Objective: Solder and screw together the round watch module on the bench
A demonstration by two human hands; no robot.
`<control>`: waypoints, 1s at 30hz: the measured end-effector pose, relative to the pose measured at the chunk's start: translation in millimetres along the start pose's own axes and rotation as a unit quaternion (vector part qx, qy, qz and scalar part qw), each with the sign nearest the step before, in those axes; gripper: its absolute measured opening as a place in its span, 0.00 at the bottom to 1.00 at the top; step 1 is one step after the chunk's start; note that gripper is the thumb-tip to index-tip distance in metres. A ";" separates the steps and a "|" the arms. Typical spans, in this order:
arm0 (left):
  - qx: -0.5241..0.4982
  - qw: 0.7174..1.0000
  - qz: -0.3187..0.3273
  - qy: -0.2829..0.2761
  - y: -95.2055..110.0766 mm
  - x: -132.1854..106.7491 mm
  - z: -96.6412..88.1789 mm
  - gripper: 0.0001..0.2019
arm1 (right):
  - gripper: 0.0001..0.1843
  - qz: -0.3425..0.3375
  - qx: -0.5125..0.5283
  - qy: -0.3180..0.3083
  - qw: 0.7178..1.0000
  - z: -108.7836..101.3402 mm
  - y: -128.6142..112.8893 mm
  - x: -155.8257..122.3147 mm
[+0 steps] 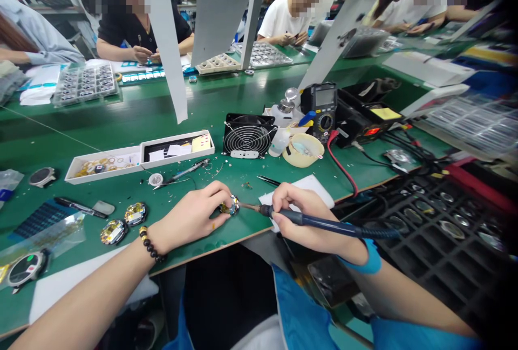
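Note:
With its fingers closed round the edge, my left hand (200, 211) grips a small round watch circuit module (231, 207) at the front of the green bench. A soldering iron (307, 217) is held like a pen in my right hand (301, 215). Its tip reaches the module's right side; whether they touch I cannot tell. Two similar round modules, one (135, 213) behind the other (114, 231), lie left of my left hand. Tweezers (268, 180) rest on a white pad (311, 188) behind my right hand.
A small fan (247, 137), a cream bowl (303, 150) and a multimeter (321, 110) stand behind my hands. A white parts tray (178, 150) lies back left. Watch cases (26, 269) lie left; a black compartment tray (429, 247) is right. Co-workers sit across the bench.

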State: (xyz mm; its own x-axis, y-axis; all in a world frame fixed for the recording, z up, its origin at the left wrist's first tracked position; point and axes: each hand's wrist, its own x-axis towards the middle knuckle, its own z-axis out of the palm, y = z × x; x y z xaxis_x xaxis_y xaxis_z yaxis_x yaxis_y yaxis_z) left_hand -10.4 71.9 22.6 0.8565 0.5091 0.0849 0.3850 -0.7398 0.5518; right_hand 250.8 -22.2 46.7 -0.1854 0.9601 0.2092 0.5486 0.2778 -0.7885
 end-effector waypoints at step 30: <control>-0.026 0.996 -0.009 0.085 -25.5 0.2 22.9 0.17 | 0.23 0.065 0.123 0.443 0.886 -116.6 49.9 0.5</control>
State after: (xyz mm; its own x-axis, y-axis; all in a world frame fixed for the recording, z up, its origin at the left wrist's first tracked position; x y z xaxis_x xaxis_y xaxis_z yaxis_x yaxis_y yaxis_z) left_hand -12.2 80.8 -10.4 0.7774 0.5925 0.2111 0.3776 -0.7081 0.5967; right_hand 373.1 -4.2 74.8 0.6383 0.6614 0.3940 0.3045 0.2531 -0.9183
